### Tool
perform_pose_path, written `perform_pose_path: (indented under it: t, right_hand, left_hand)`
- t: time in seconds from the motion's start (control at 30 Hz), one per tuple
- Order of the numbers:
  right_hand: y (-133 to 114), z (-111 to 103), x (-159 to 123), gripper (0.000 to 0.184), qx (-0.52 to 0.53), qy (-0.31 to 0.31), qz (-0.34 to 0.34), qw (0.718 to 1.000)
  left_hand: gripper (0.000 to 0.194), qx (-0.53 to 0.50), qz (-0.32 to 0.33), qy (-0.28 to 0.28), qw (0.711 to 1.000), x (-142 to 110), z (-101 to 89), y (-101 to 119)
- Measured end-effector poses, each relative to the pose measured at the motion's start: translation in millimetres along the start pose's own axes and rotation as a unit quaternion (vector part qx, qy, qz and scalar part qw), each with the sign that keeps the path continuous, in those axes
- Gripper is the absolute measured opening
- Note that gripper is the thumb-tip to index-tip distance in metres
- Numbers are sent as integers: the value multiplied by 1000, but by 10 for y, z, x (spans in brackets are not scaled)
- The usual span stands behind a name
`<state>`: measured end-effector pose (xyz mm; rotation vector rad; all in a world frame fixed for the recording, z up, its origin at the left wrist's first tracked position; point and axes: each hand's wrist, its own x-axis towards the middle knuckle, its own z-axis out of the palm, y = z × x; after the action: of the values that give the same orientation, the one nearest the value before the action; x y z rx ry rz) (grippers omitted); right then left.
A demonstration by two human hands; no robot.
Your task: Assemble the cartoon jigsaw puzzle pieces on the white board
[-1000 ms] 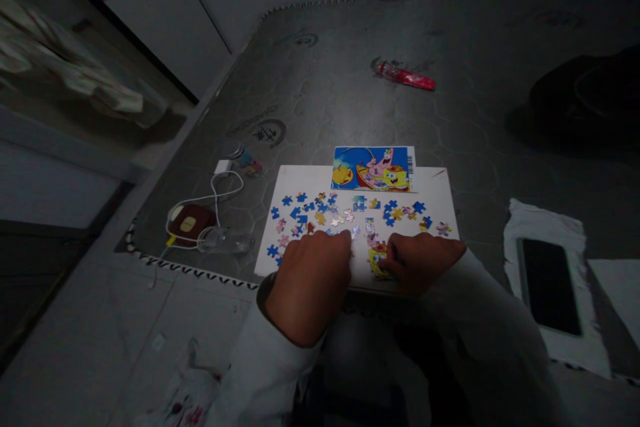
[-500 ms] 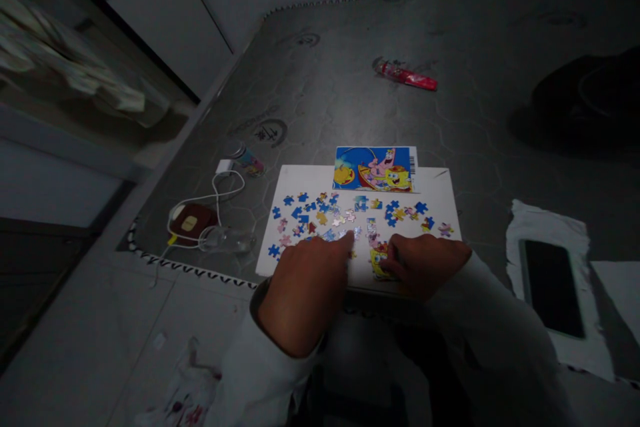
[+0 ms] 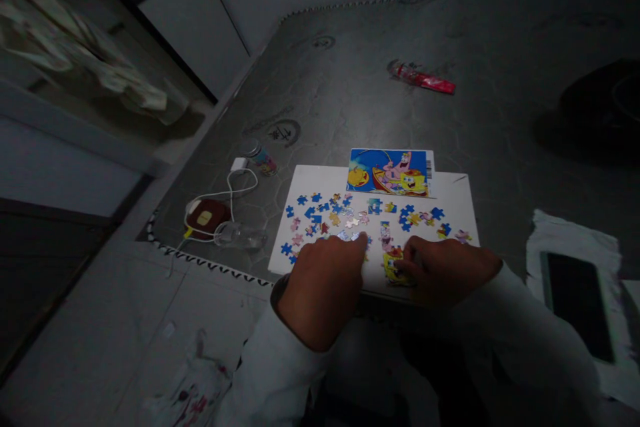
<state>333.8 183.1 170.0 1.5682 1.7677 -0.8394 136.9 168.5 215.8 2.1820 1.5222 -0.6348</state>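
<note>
Loose jigsaw pieces in blue, pink and yellow lie scattered over a white board. My left hand rests over the board's front edge, its index finger stretched out to pieces near the middle; its other fingers are hidden beneath it. A joined strip of puzzle pieces, showing a yellow cartoon face, lies to the right of that finger. At the strip's right edge is my right hand, thumb and forefinger pinched at a puzzle piece there. Behind the pieces lies the cartoon picture card.
Left of the board are a clear plastic cup, a brown box with a white cable, and a printed tube. A red wrapper lies farther back. At right, a phone rests on a white cloth.
The whole view has shifted, so the board and both hands appear farther right. Relative to the board, the hands and puzzle pieces stay nearly where they were.
</note>
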Motion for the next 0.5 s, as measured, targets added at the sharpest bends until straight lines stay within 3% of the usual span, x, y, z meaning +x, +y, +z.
perform_pose_path:
  t: [0.13, 0.27, 0.5]
  right_hand:
    - [8, -3, 13, 39, 1, -4, 3, 1000]
    - [42, 26, 40, 37, 8, 11, -3, 1000]
    - [44, 65, 10, 32, 6, 46, 7, 999]
  left_hand:
    - [66, 5, -22, 28, 999, -20, 18, -131]
    - [59, 0, -49, 38, 998, -34, -10, -253]
    - [55, -20, -65, 35, 997, -58, -31, -301]
